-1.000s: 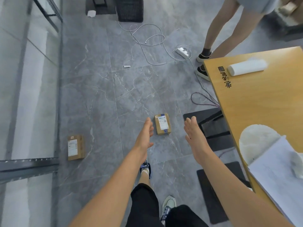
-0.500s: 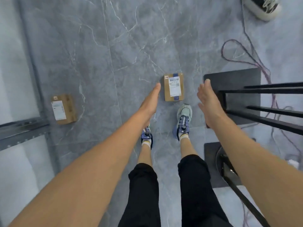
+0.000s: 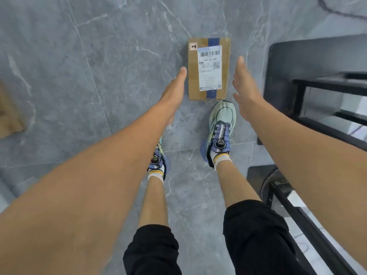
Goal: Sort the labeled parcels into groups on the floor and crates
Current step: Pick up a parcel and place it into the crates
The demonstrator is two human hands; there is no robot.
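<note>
now reaching step: parcel [image 3: 209, 68] flat on grey floor [image 3: 99, 76], label up, marked "14". left hand [image 3: 172, 92] and right hand [image 3: 245, 90] flank it, fingers released, grasping nothing. next, likely: lower, clamp long sides, lift, carry to group.

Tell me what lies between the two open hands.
The cardboard parcel lies on the floor between left hand and right hand, touching neither, in the head view.

Bare forearms, no sleeves. Black shorts [image 3: 258, 235] end at the knee. White ankle socks [image 3: 221, 158] carry a yellow band. 2 mint-and-blue sneakers [image 3: 221, 124] each have a round black dial closure.
</note>
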